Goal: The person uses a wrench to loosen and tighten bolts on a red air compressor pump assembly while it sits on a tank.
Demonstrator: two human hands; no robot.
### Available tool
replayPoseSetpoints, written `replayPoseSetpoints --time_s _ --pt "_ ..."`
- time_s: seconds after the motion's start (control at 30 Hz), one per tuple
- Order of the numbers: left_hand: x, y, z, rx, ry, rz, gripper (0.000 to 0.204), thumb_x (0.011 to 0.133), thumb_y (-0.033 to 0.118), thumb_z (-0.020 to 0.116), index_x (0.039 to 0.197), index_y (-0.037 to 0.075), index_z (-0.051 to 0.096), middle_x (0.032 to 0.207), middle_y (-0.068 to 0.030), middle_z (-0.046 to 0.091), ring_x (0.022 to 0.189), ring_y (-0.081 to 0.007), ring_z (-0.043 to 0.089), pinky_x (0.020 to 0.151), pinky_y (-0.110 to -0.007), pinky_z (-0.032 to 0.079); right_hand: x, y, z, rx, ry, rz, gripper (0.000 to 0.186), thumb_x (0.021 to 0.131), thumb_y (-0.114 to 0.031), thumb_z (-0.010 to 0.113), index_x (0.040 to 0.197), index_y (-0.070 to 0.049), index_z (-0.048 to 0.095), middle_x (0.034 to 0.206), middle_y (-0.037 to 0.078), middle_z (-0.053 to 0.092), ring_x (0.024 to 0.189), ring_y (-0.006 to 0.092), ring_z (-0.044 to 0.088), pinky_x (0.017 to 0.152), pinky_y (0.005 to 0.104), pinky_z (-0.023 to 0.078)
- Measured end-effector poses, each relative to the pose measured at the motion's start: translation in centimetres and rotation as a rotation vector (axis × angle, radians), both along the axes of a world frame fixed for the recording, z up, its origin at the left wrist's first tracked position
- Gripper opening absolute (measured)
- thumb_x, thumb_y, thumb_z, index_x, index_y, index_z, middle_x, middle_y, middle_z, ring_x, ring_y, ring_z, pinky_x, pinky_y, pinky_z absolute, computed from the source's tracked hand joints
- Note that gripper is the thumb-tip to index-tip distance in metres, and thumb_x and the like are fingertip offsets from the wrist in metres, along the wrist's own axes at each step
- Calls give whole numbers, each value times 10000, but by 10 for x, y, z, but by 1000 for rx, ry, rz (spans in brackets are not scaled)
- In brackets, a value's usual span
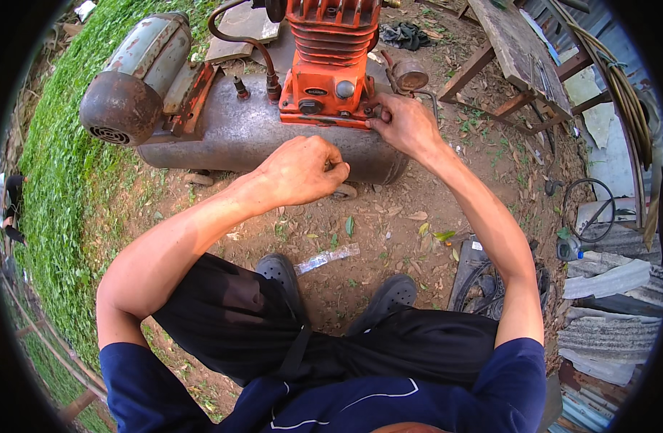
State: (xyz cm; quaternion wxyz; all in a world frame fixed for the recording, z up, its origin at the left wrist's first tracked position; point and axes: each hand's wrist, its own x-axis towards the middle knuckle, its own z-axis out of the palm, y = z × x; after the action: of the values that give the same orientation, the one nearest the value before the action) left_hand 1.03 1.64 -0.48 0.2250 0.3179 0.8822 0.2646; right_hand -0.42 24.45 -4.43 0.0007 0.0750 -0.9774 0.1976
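An orange-red compressor pump [330, 61] with cooling fins is seated on a grey, worn air tank [237, 133] that lies sideways in front of me. At the right front corner of the pump's base, my right hand [407, 126] pinches a small dark bolt [377, 112] between thumb and fingers. My left hand [302, 169] hovers in front of the tank, apart from the pump. Its fingers are curled and the thumb presses toward the index finger; what they hold, if anything, is hidden.
A rusty grey electric motor [140, 68] is mounted at the tank's left. Behind my right hand stands a round gauge [409, 74]. A wooden bench [522, 54], coiled hose [627, 108], black cables [483, 289] and corrugated sheets [613, 335] are on the right. Grass [57, 180] grows left.
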Motion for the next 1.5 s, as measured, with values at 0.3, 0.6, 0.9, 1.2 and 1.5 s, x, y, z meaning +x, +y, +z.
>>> replayPoseSetpoints --time_s 0.3,0.6,0.9,1.2,1.5 --pt "-1 -1 -1 -7 14 -12 335 903 288 591 829 -23 689 716 -240 633 713 -389 643 682 -452 489 -1 -1 -2 21 47 1 301 838 -252 691 1112 -137 643 916 106 675 888 317 667 732 443 535" --pt "0 -1 0 -2 16 -2 331 899 288 597 829 -20 692 715 -242 633 715 -393 642 685 -452 492 -1 -3 2 0 9 -8 261 845 -236 680 1077 -120 653 1000 128 678 939 324 663 780 451 534" --pt "0 0 1 -18 -1 -6 337 906 292 595 831 -20 695 706 -236 634 701 -383 645 678 -446 492 -1 -2 -6 -30 72 15 228 846 -168 664 1066 -108 667 1064 111 658 982 337 648 815 454 533" --pt "-1 -1 -5 13 15 -9 336 903 292 598 824 -20 696 701 -237 631 689 -385 640 671 -449 488 -1 -2 -24 -131 159 17 208 840 -132 664 1043 -89 681 1082 118 618 986 339 631 812 458 528" --pt "-1 -2 -2 10 10 -4 336 904 290 595 827 -22 692 694 -237 627 693 -389 638 674 -453 488 -2 -4 -21 -67 172 -10 194 834 -134 677 1012 -60 678 1073 132 614 964 350 635 820 458 526"
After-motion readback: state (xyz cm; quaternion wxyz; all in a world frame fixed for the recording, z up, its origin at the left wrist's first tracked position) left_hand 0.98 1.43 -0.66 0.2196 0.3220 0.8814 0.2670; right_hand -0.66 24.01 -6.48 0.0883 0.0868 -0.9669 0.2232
